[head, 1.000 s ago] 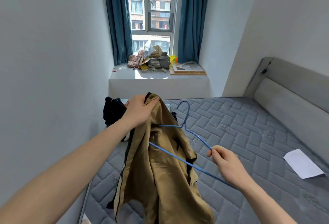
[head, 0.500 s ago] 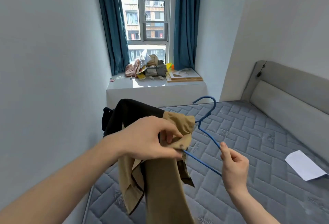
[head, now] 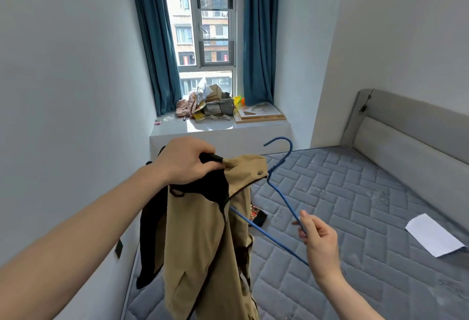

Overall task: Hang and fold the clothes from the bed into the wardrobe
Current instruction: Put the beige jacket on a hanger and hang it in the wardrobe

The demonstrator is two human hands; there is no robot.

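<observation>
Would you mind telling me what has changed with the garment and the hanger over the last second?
The left hand has re-gripped the tan garment higher, near its black-lined collar, and lifted it, so the black lining now shows. The blue hanger has swung up, its hook raised, one end still inside the garment. The right hand still pinches the hanger's wire. The white paper on the mattress has not moved.

Bright daylight thru window (head: 205,40), glare on sill (head: 203,125), wide-angle edge warp.

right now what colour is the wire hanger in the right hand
Blue; the wire hanger shows clearly in the head view, pinched by the right hand.
</observation>
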